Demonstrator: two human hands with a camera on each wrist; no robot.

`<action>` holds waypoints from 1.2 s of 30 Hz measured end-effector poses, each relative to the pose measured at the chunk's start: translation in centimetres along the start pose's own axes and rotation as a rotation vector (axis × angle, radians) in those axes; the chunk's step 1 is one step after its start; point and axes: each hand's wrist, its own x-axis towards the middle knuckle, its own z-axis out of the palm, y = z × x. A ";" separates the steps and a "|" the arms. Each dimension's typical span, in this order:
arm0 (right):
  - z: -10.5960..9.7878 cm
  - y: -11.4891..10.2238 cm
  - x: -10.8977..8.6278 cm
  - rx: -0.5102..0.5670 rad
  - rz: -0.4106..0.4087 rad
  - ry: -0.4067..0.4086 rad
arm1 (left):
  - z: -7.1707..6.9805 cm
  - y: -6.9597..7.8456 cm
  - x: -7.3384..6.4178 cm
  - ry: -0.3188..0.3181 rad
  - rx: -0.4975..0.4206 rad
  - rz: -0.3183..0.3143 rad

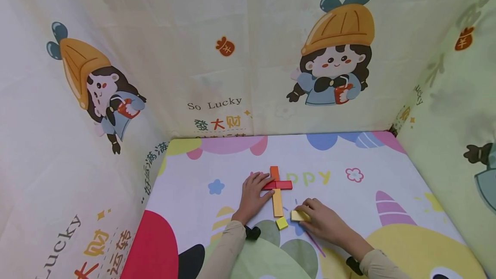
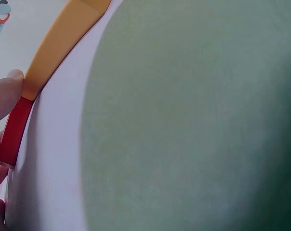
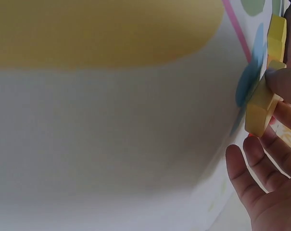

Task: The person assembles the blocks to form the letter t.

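On the table, wooden blocks lie in a cross: an orange block (image 1: 274,173) at the top, two red blocks (image 1: 284,185) end to end across, and a light orange block (image 1: 277,203) below. My left hand (image 1: 253,195) rests over the left red block, fingers extended, its thumb (image 2: 8,94) touching near where red meets light orange. A small yellow block (image 1: 282,223) sits at the lower end of the light orange one. To the right, my right hand (image 1: 323,218) pinches a pale yellow block (image 3: 258,113) between thumb and fingers, close over the cloth.
A white cloth (image 1: 232,162) with colourful cartoon prints covers the table. Printed fabric walls (image 1: 267,63) rise at its back and both sides. Dark straps (image 1: 252,232) circle both wrists.
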 end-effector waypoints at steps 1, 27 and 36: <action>0.0 0.0 0.0 0.003 0.004 -0.010 | 0.0 0.0 0.0 0.002 0.002 0.001; 0.6 -0.5 -0.4 0.002 0.004 0.010 | 0.2 -0.2 -0.1 0.000 -0.013 0.004; 1.2 -0.7 -0.5 -0.008 -0.040 0.051 | 0.3 -0.3 -0.2 0.026 -0.007 0.033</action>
